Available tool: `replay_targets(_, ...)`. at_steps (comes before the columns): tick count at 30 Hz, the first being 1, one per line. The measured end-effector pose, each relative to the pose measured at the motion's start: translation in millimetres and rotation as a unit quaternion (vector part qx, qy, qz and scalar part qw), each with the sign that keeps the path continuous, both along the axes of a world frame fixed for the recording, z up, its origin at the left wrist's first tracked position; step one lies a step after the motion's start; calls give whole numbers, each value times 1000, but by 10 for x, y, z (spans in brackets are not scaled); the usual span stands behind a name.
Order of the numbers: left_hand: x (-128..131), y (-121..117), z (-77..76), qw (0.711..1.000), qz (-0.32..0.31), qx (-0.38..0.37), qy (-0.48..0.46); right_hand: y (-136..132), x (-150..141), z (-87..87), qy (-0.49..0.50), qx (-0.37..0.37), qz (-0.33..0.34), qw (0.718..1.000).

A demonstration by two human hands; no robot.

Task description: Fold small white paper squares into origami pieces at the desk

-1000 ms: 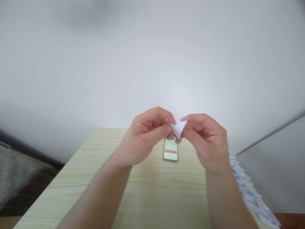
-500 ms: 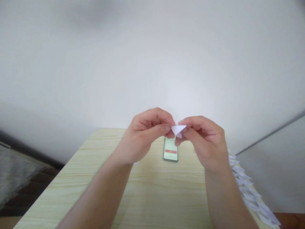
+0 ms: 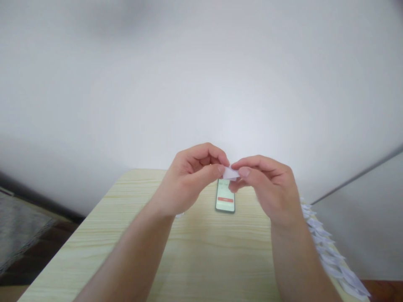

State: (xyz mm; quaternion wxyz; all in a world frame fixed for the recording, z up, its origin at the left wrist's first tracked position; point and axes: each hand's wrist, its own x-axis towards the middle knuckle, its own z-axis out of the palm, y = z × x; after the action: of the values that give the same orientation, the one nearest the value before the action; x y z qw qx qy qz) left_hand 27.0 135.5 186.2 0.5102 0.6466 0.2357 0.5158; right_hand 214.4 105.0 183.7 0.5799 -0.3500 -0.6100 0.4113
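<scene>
A small folded piece of white paper (image 3: 231,173) is held up between my two hands, above the far part of the table. My left hand (image 3: 192,178) pinches its left end between thumb and fingers. On the other side, my right hand (image 3: 267,182) grips the right end, its thumb lying on the near face of the paper. Fingers cover both ends, so the full folded shape cannot be made out. Below the paper, a phone (image 3: 225,205) lies on the table with its screen lit and a red bar showing.
The pale wood-grain table (image 3: 214,256) stands against a white wall (image 3: 201,84). Several folded white papers (image 3: 327,247) overlap in a row along the right edge. A bit of white paper (image 3: 179,215) shows beside my left wrist. A dark-framed object (image 3: 28,230) is at the left.
My right hand has shifted slightly left, and its thumb now lies over the paper. The pointed flap that stood out to the right is now pressed down. My left hand has hardly moved.
</scene>
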Motion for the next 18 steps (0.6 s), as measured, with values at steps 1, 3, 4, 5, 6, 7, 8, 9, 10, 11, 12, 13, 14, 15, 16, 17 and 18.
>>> replay_targets(1,3,-2,-4,1000,-2,0,2,-13,-1,17,-11,-4,-7,1000)
replay_targets(3,13,-7,-12,1000,-3,2,4,-38,-5,49,-27,-12,-16,999)
replay_targets(4,20,-9,-16,1000,-2,5,5,-46,-7,60,-31,-14,-15,999)
replay_targets(5,26,-12,-18,1000,3,10,6,-49,-9,64,-32,-14,-14,999)
replay_targets(6,32,-16,-19,1000,11,17,8,-48,-10,62,-31,-12,-14,999)
replay_targets(7,37,-21,-18,999,22,22,11,-43,-9,55,-26,-9,-12,1000)
replay_targets(8,42,-27,-17,999,35,27,15,-34,-8,43,-19,-5,-10,1000)
replay_targets(9,45,-33,-14,998,46,31,20,-24,-5,28,-11,-3,-9,1000)
replay_targets(10,48,-40,-12,998,56,35,25,-14,-1,13,-4,-2,-6,1000)
replay_targets(11,52,-48,-9,997,62,39,30,-4,5,0,0,-5,-2,1000)
replay_targets(12,55,-55,-7,996,68,44,34,4,11,-11,-1,-10,3,1000)
replay_targets(13,60,-62,-5,995,74,51,37,9,18,-19,-7,-17,6,1000)
replay_targets(14,64,-68,-4,994,81,59,38,12,24,-23,-17,-24,9,1000)
replay_targets(15,69,-72,-3,993,88,67,38,12,30,-24,-29,-29,8,999)
replay_targets(16,72,-75,-3,992,95,74,39,11,34,-23,-41,-31,3,999)
replay_targets(17,75,-76,-3,991,100,78,41,10,37,-20,-50,-30,-3,998)
replay_targets(18,75,-74,-4,990,104,80,46,9,39,-18,-57,-27,-10,998)
